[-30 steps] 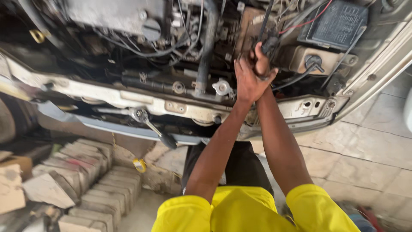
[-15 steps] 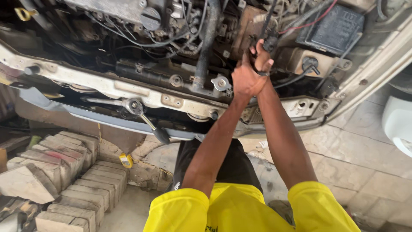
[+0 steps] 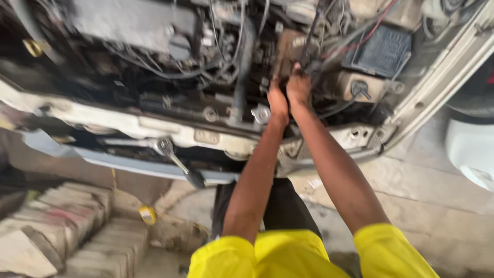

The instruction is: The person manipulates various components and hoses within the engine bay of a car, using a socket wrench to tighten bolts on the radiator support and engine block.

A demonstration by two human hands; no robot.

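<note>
We have both hands deep in the open engine bay [image 3: 154, 67], the left hand [image 3: 278, 100] and right hand [image 3: 298, 85] side by side at a rusty brown part [image 3: 285, 49] beside a bundle of black cables [image 3: 311, 46], just left of the dark battery [image 3: 381, 51]. Blur hides the fingers, so we cannot tell whether they pinch or spread. We seem to be working that part loose; next needs a firm grip. 1 wrench [image 3: 177, 162] rests on the front crossmember [image 3: 128, 123].
</note>
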